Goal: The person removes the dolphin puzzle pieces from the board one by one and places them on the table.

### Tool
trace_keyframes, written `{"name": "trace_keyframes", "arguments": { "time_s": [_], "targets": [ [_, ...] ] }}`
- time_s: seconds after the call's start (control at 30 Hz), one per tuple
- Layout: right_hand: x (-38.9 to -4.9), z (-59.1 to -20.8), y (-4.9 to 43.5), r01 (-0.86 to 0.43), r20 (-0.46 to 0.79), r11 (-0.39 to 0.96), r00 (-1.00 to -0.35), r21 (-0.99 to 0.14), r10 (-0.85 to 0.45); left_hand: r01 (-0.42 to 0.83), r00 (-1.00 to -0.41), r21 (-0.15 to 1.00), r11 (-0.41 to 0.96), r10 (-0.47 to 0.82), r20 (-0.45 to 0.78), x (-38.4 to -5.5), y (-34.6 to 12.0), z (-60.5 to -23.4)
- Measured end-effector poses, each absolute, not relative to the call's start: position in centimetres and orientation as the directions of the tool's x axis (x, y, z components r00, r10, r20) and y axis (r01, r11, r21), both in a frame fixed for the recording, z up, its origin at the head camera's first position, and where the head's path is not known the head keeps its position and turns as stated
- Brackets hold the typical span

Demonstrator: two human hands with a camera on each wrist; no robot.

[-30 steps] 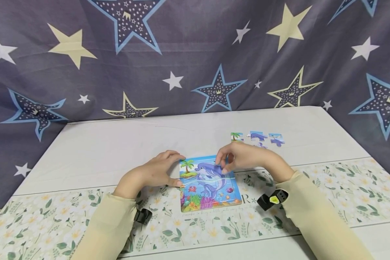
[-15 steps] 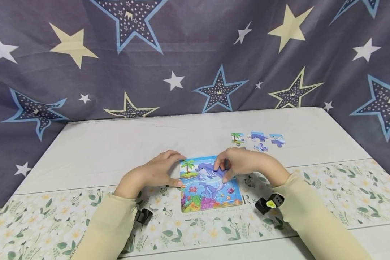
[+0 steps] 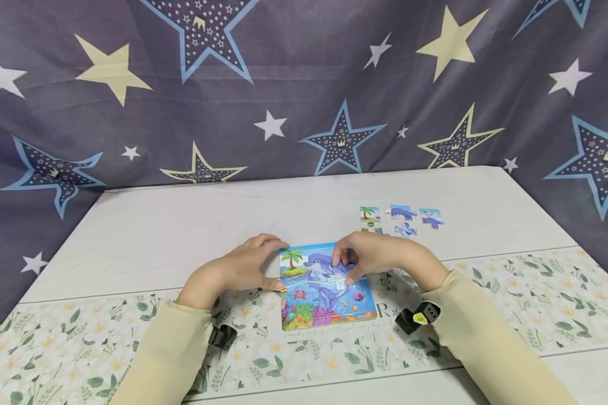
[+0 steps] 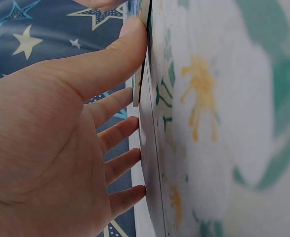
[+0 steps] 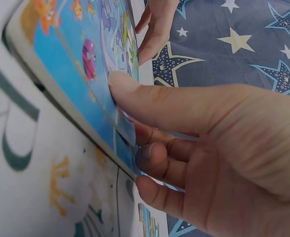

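A square dolphin jigsaw puzzle (image 3: 309, 311) in a shallow tray lies on the table, its picture largely filled. My left hand (image 3: 239, 266) rests at its left side, thumb near the middle of that edge and a fingertip by the upper left corner; in the left wrist view the fingers are spread and fairly straight. Over the puzzle's upper right part, my right hand (image 3: 377, 250) pinches a puzzle piece (image 5: 127, 129) between thumb and fingers. That piece lies right at the picture's surface, slightly raised at one edge, and is mostly hidden by the thumb.
Several loose pieces lie behind the right hand: a palm tree piece (image 3: 369, 213), a dolphin head piece (image 3: 401, 212), a blue and purple piece (image 3: 432, 217) and others. A floral runner (image 3: 263, 360) crosses the white table. A starry curtain (image 3: 294, 73) hangs behind.
My right hand has shifted slightly left and down over the puzzle, uncovering more of the loose pieces behind it. The left hand stays in place.
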State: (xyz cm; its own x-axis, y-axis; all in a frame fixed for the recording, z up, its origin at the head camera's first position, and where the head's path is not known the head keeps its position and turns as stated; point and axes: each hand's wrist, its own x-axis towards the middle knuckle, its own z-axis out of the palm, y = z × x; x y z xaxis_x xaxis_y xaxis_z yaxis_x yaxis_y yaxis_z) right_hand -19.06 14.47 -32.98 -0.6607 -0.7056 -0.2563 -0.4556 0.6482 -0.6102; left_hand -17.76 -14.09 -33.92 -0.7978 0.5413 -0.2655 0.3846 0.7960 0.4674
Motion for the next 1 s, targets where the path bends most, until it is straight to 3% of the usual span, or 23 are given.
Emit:
{"name": "trace_keyframes", "arguments": {
  "time_s": [0.6,1.0],
  "targets": [
    [-19.13,-32.95,14.57,-0.443,-0.24,0.623,-0.656,-0.645,-0.716,0.389,-0.796,0.465,0.795,0.544,-0.264,-17.73,-14.1,-33.94],
    [-19.06,-32.7,14.76,-0.353,-0.272,0.595,-0.646,-0.722,-0.713,0.393,-0.793,0.467,0.792,0.549,-0.265,-17.71,-14.1,-33.87]
  ]
}}
